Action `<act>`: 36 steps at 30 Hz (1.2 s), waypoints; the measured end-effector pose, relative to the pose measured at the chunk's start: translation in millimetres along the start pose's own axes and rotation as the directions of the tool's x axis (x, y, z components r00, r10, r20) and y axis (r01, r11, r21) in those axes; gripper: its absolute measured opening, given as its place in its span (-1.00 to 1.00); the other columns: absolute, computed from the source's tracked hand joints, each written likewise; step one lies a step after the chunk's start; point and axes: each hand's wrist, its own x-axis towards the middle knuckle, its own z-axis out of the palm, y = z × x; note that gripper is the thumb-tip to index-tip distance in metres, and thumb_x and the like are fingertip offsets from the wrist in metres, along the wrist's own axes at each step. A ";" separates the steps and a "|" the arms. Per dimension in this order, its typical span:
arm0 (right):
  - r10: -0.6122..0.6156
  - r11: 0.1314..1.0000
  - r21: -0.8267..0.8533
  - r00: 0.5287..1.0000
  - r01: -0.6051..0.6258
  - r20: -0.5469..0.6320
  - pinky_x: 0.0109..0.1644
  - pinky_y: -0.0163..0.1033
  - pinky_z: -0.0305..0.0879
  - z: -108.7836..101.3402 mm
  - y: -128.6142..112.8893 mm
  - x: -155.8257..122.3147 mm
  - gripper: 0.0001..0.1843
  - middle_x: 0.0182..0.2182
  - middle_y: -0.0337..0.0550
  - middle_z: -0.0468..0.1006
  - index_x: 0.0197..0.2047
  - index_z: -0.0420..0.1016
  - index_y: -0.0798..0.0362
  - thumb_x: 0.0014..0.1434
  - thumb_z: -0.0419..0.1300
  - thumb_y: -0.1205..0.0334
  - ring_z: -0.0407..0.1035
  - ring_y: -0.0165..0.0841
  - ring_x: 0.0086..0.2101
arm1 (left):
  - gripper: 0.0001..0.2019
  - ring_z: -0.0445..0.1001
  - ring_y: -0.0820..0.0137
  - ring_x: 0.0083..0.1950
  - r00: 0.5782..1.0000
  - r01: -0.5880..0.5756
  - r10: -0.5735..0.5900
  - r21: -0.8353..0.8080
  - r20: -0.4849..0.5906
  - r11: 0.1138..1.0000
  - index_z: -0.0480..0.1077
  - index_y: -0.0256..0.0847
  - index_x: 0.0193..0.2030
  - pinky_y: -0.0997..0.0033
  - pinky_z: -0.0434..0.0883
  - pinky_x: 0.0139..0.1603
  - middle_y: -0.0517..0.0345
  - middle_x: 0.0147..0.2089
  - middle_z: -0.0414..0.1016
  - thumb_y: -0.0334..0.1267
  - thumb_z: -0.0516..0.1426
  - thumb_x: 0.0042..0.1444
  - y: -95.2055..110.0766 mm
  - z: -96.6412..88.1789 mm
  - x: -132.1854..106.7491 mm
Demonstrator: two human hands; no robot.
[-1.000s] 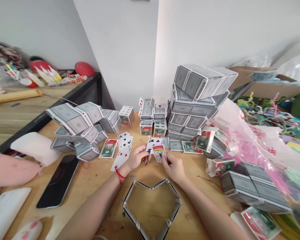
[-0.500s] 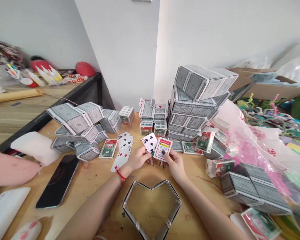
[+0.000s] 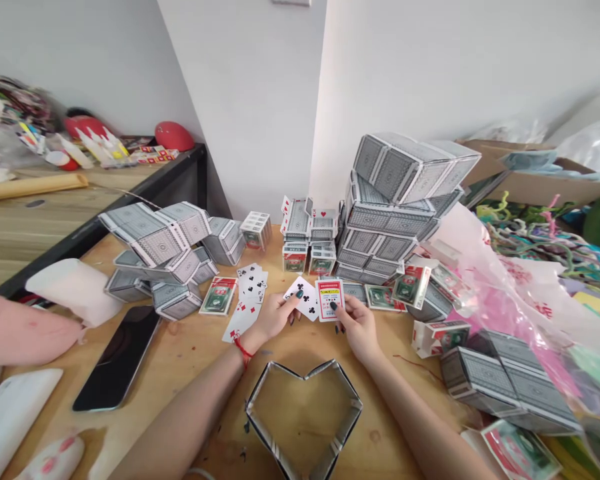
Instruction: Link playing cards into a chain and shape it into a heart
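Note:
Between thumb and fingers my left hand (image 3: 274,316) pinches a clubs playing card (image 3: 306,303), face up and tilted. My right hand (image 3: 359,325) is closed on a card printed with red, yellow and blue (image 3: 329,293), held nearly upright beside it. Whether more cards lie behind either one is hidden. Below my hands, a heart-shaped frame (image 3: 353,440) of folded cards stands on the table between my forearms. Left of my left hand, several loose face-up cards (image 3: 251,288) overlap on the wood, next to a green and red card box (image 3: 219,296).
Grey stacked card-built boxes (image 3: 380,217) rise at the back right; a lower stack (image 3: 145,233) stands at the left. A black phone (image 3: 117,360) lies at left. Card packs (image 3: 295,257) stand at the back. Pink plastic (image 3: 510,267) and another grey block (image 3: 510,387) are at right.
My hands have moved slightly apart. The clubs card has turned and tilts the other way, with my left thumb nearer its top. The printed card is now straighter.

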 end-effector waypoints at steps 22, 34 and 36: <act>-0.393 0.615 -0.786 0.890 0.067 -0.232 -0.58 -0.41 0.12 2.9 2.4 -14.6 -0.50 -0.66 -0.25 0.44 0.13 0.27 0.18 0.17 -0.12 0.16 0.22 -0.47 -0.72 | -0.61 0.46 0.43 -0.49 0.997 0.016 -0.019 0.036 0.070 0.999 0.46 -0.36 -0.46 0.49 0.33 -0.43 0.02 -0.46 0.54 -0.10 -0.03 0.14 9.0 5.4 0.4; -0.166 0.820 -0.572 0.955 -0.004 -0.245 -0.59 -0.38 0.16 -2.5 8.1 -7.0 -0.58 -0.65 -0.26 0.42 0.01 0.30 0.10 0.18 -0.07 0.07 0.27 -0.43 -0.69 | -0.62 0.42 0.44 -0.53 0.997 0.044 -0.029 -0.206 0.077 0.978 0.43 -0.39 -0.52 0.45 0.33 -0.42 -0.02 -0.48 0.53 -0.10 0.01 0.11 8.8 1.3 0.1; -0.139 0.879 -0.477 0.962 0.010 -0.236 -0.61 -0.38 0.15 -2.8 8.1 -10.4 -0.65 -0.67 -0.28 0.40 -0.11 0.32 0.08 0.17 -0.05 0.03 0.24 -0.45 -0.70 | -0.63 0.42 0.45 -0.52 0.996 0.039 -0.024 -0.194 0.081 0.980 0.43 -0.38 -0.51 0.46 0.32 -0.42 -0.01 -0.47 0.53 -0.13 0.01 0.11 7.9 1.4 0.5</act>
